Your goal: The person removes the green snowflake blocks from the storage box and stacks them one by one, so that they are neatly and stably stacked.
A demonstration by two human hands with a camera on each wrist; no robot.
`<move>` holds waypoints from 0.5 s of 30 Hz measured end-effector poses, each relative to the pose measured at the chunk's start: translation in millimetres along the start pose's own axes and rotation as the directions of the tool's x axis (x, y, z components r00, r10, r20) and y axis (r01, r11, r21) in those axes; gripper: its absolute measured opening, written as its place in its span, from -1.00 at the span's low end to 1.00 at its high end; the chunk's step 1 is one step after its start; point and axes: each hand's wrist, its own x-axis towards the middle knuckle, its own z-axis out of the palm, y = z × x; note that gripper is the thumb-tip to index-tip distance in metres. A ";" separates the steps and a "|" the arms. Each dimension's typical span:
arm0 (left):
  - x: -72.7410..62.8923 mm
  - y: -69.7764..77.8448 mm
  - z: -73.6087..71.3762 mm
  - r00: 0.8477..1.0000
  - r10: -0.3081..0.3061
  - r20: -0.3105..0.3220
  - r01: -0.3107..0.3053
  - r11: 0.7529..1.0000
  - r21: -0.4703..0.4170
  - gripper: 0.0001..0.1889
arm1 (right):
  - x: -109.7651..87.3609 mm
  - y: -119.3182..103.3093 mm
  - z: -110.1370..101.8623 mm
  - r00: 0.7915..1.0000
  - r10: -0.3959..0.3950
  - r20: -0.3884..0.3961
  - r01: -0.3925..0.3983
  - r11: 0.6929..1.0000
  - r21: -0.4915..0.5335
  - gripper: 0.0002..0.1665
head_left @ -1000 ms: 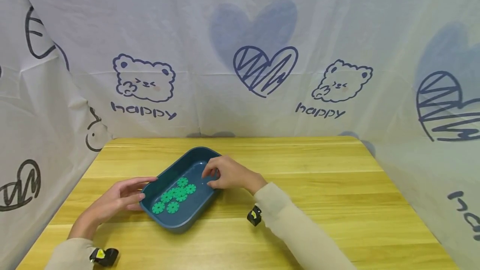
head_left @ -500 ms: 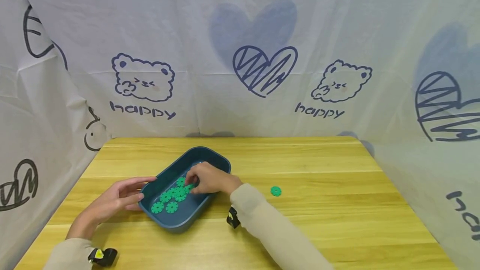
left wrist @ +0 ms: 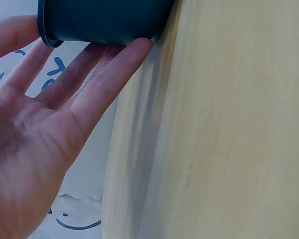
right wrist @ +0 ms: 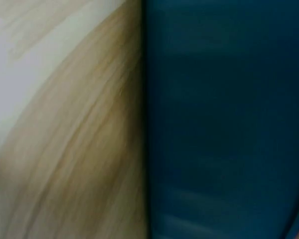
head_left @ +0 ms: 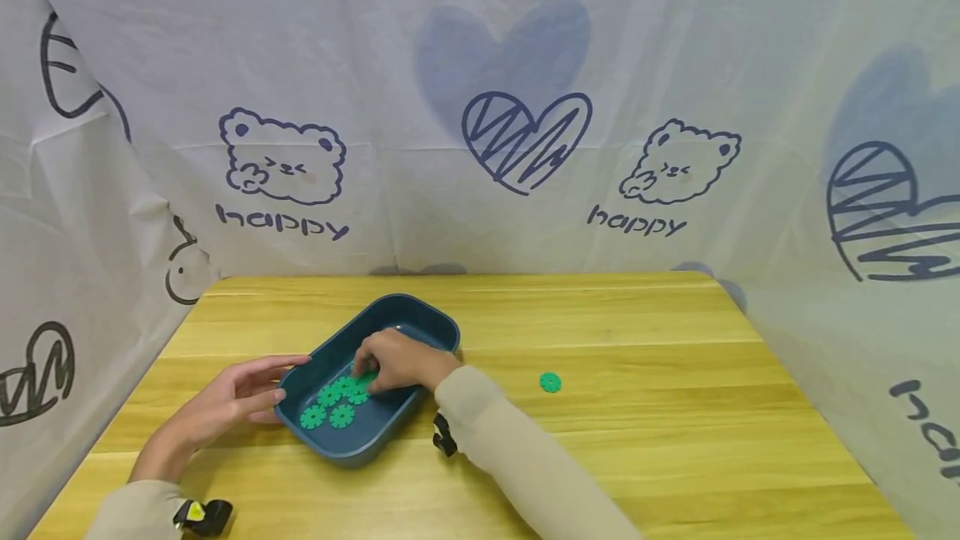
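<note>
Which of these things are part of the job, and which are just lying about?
In the job, it seems:
bin, touched by the left hand
green discs inside, the right hand at them
lone disc outside the bin

Just background:
table underneath
cloth behind
wrist cameras

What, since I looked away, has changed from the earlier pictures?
The right hand moved left in the container to the green discs; its grip is unclear. Another disc now shows on the table where the sleeve was. The left hand and container stayed put.
</note>
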 end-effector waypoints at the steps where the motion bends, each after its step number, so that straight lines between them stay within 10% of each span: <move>1: -0.1 -0.2 0.1 1.000 0.001 0.001 -0.001 1.000 -0.004 -0.48 | 1.6 -1.3 1.1 1.000 0.002 0.002 -0.002 1.000 -0.005 -0.71; 15: -0.3 -0.9 0.0 1.000 0.017 0.012 -0.017 0.999 -0.039 -0.48 | 6.8 -11.4 5.2 0.998 0.028 0.056 -0.025 0.998 -0.059 -0.70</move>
